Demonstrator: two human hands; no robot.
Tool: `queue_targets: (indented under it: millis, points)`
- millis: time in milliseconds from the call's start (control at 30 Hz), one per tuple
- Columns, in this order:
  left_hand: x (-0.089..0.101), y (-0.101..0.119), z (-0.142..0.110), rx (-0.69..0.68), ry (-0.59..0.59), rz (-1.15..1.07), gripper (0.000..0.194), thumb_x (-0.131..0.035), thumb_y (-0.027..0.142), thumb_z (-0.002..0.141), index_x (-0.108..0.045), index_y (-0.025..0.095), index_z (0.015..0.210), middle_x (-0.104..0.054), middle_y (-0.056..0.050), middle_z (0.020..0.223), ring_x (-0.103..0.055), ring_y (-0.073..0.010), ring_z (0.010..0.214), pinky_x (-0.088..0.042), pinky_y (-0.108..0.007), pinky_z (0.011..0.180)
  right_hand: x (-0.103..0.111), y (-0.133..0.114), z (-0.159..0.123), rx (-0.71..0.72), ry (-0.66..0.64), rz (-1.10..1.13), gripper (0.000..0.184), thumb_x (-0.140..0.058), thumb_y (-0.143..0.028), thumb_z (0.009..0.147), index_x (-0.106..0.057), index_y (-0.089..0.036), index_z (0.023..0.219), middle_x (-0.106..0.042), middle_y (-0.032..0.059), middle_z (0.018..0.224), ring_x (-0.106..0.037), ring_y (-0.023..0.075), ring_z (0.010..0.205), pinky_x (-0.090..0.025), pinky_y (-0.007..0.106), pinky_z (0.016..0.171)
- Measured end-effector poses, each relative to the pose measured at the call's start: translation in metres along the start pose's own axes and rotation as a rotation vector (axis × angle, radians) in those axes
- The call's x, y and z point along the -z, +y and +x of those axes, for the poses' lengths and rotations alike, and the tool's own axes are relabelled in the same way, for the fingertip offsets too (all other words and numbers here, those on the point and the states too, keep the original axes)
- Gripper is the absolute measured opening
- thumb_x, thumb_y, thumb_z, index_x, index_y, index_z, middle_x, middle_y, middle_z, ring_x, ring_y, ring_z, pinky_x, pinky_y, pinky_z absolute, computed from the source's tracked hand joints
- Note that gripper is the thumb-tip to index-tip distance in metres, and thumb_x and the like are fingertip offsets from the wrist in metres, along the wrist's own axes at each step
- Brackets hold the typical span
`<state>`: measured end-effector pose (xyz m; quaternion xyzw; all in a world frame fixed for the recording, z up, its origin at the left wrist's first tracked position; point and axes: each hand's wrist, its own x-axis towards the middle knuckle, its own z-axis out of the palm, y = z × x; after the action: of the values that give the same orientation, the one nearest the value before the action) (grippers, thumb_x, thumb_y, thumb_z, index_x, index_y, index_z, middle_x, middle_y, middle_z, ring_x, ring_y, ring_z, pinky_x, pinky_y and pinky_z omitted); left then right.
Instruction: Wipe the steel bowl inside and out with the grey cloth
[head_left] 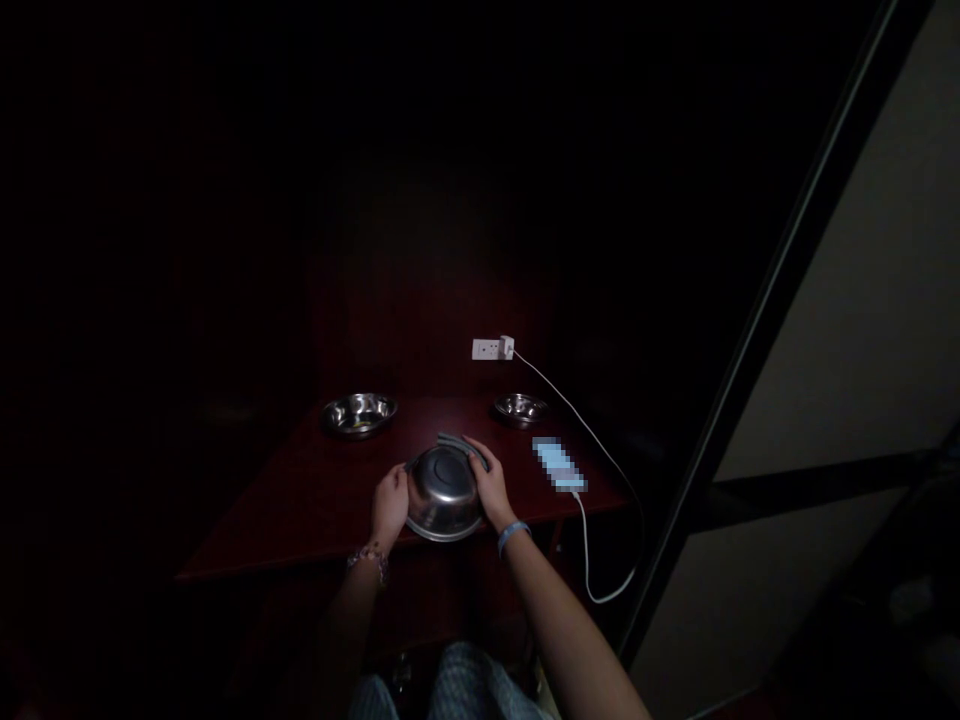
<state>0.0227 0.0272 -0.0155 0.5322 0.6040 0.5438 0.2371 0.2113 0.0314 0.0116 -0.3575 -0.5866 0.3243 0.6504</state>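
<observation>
A steel bowl [444, 492] sits upside down at the near edge of a dark red table [300, 500]. My left hand [388, 505] grips its left side and my right hand [489, 482] grips its right side. A grey cloth [459, 444] lies over the bowl's far rim, under my right fingers. My left wrist wears a bead bracelet and my right wrist a blue band.
Two more steel bowls stand at the back: a larger one [359, 414] on the left, a smaller one [520, 408] on the right. A lit phone [559, 464] lies right of my hands, its white cable [592, 440] running to a wall socket [492, 348]. The room is very dark.
</observation>
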Motion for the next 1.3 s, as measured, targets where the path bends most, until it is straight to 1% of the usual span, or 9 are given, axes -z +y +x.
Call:
queue_targets:
  millis: [167,267,433,500,633,700,867,1200,1300]
  points:
    - [0.003,0.003,-0.001,-0.007,-0.011,0.003,0.037,-0.036,0.025,0.094,-0.07,0.015,0.104,-0.074,-0.014,0.111,-0.069,-0.0225,0.104,-0.05,-0.032,0.092,0.003,-0.006,-0.001,0.033,-0.032,-0.053,0.039,-0.055,-0.041,0.09,-0.07,-0.022,0.121,-0.068,0.0082,0.126,-0.061,0.0249,0.119,-0.044,0.043,0.108]
    - [0.004,0.007,-0.003,-0.002,-0.029,0.021,0.037,-0.036,0.024,0.093,-0.071,0.016,0.104,-0.074,-0.013,0.11,-0.069,-0.0222,0.105,-0.05,-0.031,0.092,0.009,-0.017,-0.002,0.106,-0.092,-0.204,0.036,-0.054,-0.037,0.091,-0.07,-0.024,0.121,-0.069,0.0068,0.125,-0.062,0.024,0.117,-0.045,0.043,0.106]
    - [0.002,0.006,-0.003,0.002,-0.036,0.051,0.036,-0.038,0.025,0.094,-0.071,0.017,0.106,-0.074,-0.012,0.112,-0.068,-0.0226,0.107,-0.049,-0.032,0.095,0.01,-0.041,-0.012,0.316,-0.38,-0.484,0.037,-0.05,-0.026,0.094,-0.066,-0.028,0.127,-0.066,0.0021,0.131,-0.053,0.0214,0.128,-0.038,0.042,0.112]
    - [0.002,0.006,-0.003,0.001,-0.028,0.048,0.036,-0.037,0.025,0.094,-0.071,0.017,0.107,-0.074,-0.012,0.113,-0.068,-0.0221,0.108,-0.049,-0.031,0.095,0.006,-0.047,-0.017,0.347,-0.432,-0.537,0.04,-0.047,-0.026,0.095,-0.062,-0.03,0.133,-0.062,0.0013,0.136,-0.05,0.0212,0.131,-0.034,0.044,0.115]
    - [0.002,0.008,-0.004,0.002,-0.034,0.054,0.038,-0.036,0.025,0.095,-0.07,0.017,0.11,-0.073,-0.012,0.114,-0.068,-0.0213,0.108,-0.049,-0.03,0.094,0.004,-0.051,-0.024,0.325,-0.266,-0.629,0.05,-0.058,-0.036,0.091,-0.053,-0.035,0.14,-0.046,-0.0004,0.151,-0.035,0.0277,0.142,-0.01,0.058,0.121]
    - [0.003,0.01,-0.005,0.007,-0.032,0.076,0.038,-0.036,0.025,0.095,-0.07,0.017,0.11,-0.074,-0.012,0.114,-0.068,-0.0216,0.107,-0.049,-0.03,0.093,0.007,-0.049,-0.026,0.26,-0.172,-0.648,0.054,-0.063,-0.04,0.087,-0.053,-0.035,0.14,-0.044,0.0001,0.152,-0.03,0.0312,0.144,-0.006,0.063,0.119]
    - [0.005,0.014,-0.007,0.003,-0.032,0.109,0.038,-0.036,0.025,0.095,-0.07,0.017,0.111,-0.074,-0.012,0.112,-0.068,-0.0218,0.105,-0.05,-0.03,0.092,0.014,-0.042,-0.034,0.174,-0.127,-0.652,0.04,-0.063,-0.04,0.089,-0.064,-0.035,0.128,-0.063,0.0003,0.135,-0.04,0.0308,0.137,-0.009,0.063,0.117]
    - [0.005,0.016,-0.009,0.002,-0.035,0.098,0.038,-0.036,0.024,0.095,-0.07,0.016,0.11,-0.074,-0.013,0.112,-0.068,-0.0226,0.107,-0.049,-0.031,0.093,0.01,-0.047,-0.033,0.165,-0.137,-0.65,0.031,-0.051,-0.042,0.096,-0.07,-0.035,0.12,-0.066,-0.0008,0.13,-0.047,0.0297,0.129,-0.02,0.06,0.115]
    - [0.005,0.017,-0.009,-0.002,-0.035,0.102,0.037,-0.036,0.023,0.096,-0.07,0.017,0.11,-0.075,-0.013,0.11,-0.068,-0.0226,0.106,-0.049,-0.031,0.092,0.01,-0.052,-0.032,0.211,-0.118,-0.661,0.032,-0.049,-0.043,0.098,-0.07,-0.034,0.12,-0.067,0.0002,0.128,-0.048,0.029,0.129,-0.024,0.058,0.114]
